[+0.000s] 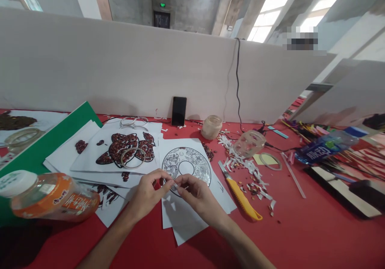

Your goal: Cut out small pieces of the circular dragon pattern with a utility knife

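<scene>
Both hands meet over a white sheet printed with a round black-and-white pattern (200, 168), a blank circle at its middle. The thumb and fingers of my left hand (155, 188) are pinched together. My right hand (194, 192) is pinched as well, its fingertips touching or nearly touching the left ones. Whatever lies between the fingertips is too small to make out. To the left, a stack of paper carries a picture filled in with dark red beans (123, 146), and a clear ring (133, 158) lies on it. A yellow utility knife (242, 194) rests to the right of the sheet.
Behind the sheets stand a phone (179, 111) and a cloudy jar (211, 127). A clear jar (249, 143) sits among white paper scraps (252, 168). An orange-labelled bottle (57, 196) is at left, a blue-labelled bottle (327, 146) at right. A white partition (120, 68) closes the back.
</scene>
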A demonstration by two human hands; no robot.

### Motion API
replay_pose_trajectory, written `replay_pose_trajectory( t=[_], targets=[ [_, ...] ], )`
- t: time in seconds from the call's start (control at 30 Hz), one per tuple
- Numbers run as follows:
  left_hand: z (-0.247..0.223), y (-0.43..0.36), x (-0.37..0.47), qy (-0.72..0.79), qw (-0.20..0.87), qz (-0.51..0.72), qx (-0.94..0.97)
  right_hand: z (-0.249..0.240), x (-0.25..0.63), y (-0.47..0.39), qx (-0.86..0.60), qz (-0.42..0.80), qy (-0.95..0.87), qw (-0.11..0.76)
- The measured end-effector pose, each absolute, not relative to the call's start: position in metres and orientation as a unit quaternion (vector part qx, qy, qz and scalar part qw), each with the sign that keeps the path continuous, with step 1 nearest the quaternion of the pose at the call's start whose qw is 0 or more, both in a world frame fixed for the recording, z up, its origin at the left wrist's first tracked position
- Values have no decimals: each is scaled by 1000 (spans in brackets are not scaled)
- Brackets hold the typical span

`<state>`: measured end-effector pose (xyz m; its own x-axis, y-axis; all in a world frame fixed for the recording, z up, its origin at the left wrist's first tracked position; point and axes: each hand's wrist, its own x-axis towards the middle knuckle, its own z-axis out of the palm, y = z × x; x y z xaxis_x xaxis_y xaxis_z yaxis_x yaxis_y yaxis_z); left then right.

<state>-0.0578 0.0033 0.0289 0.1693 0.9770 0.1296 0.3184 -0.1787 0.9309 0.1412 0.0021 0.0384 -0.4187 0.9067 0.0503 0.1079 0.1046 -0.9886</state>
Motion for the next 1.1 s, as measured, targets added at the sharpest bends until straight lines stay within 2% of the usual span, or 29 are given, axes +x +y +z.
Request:
replay_pose_trajectory(
  t=[0.13,0.27,0.33,0.4,0.57,0.7,0.83,1.1],
  targets=[
    [33,3,-60,508,386,421,645,38,153,7,-397,581,-604,374],
    [30,6,-66,534,367,434,626,36,174,16,-453,511,-576,450],
    [27,7,-67,546,349,431,627,38,184,14,-478,458,-594,457],
    [24,6,-65,567,328,415,631,40,191,3,-497,407,-634,430],
    [23,-3,-53,623,310,340,633,38,196,-45,-468,310,-776,289],
    [27,-12,-41,652,288,312,628,23,193,-67,-433,157,-859,225],
    [27,-17,-28,678,285,286,614,10,189,-70,-412,83,-882,212],
    [26,-22,-10,724,271,261,578,7,187,-71,-427,83,-877,205]
  ],
)
